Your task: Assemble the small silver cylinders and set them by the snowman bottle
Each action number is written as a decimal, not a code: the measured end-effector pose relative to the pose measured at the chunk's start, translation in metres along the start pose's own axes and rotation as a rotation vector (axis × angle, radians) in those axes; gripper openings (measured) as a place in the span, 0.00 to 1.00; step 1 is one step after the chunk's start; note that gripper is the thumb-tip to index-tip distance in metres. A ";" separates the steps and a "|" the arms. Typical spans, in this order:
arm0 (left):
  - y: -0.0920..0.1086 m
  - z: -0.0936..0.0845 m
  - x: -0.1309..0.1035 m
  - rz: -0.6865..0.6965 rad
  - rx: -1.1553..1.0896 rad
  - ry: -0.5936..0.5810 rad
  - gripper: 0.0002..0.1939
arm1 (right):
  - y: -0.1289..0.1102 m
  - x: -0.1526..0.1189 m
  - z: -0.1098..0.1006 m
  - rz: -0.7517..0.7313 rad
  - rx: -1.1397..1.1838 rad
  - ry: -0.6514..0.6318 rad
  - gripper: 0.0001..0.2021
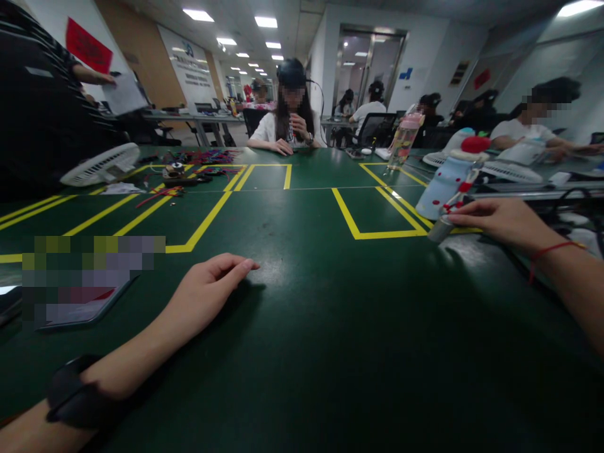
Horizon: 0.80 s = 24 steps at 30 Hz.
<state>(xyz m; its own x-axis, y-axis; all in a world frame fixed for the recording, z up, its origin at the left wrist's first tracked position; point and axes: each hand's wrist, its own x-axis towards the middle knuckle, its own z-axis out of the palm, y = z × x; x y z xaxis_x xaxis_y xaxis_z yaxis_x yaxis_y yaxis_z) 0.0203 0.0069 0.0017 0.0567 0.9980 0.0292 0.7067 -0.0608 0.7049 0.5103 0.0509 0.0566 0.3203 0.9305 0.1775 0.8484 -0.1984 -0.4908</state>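
My right hand pinches a small grey metallic cylinder at the right of the green table. The cylinder is tilted, close in front of a light blue bottle with red spots and a red top. My left hand is over the table left of centre, its fingers bent and pressed together with nothing seen in them. A phone-like flat device lies to the left of my left forearm.
Yellow tape marks outlines on the table. Coloured wires and a white fan are at the far left. A pink-lidded clear bottle stands at the back right. A person sits opposite, hands near the far edge.
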 end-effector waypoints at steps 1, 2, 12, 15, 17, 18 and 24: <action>0.000 0.000 0.000 0.000 -0.001 -0.002 0.20 | 0.000 0.000 0.000 0.007 0.005 -0.004 0.21; -0.001 0.000 0.001 -0.003 0.000 0.000 0.20 | 0.001 0.001 0.001 0.011 0.031 -0.012 0.20; -0.003 0.001 -0.001 0.001 -0.022 -0.005 0.20 | -0.006 0.001 0.005 0.102 0.177 -0.022 0.14; -0.003 0.001 0.000 0.010 -0.017 -0.005 0.20 | -0.003 0.003 0.004 0.106 0.186 -0.044 0.11; -0.004 0.001 0.001 0.016 -0.010 -0.008 0.20 | 0.004 0.005 0.005 0.051 0.216 -0.066 0.13; -0.004 0.001 0.001 0.017 -0.007 -0.008 0.20 | 0.009 0.006 0.006 0.011 0.240 -0.069 0.15; -0.002 0.002 0.001 0.010 0.009 -0.001 0.21 | 0.029 0.011 0.023 -0.122 0.365 0.055 0.21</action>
<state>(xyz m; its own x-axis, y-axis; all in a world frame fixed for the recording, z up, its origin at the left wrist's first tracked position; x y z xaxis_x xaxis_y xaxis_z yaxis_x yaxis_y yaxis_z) 0.0197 0.0078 -0.0011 0.0643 0.9973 0.0360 0.7126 -0.0711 0.6980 0.5283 0.0623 0.0248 0.2567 0.9206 0.2942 0.6793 0.0447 -0.7325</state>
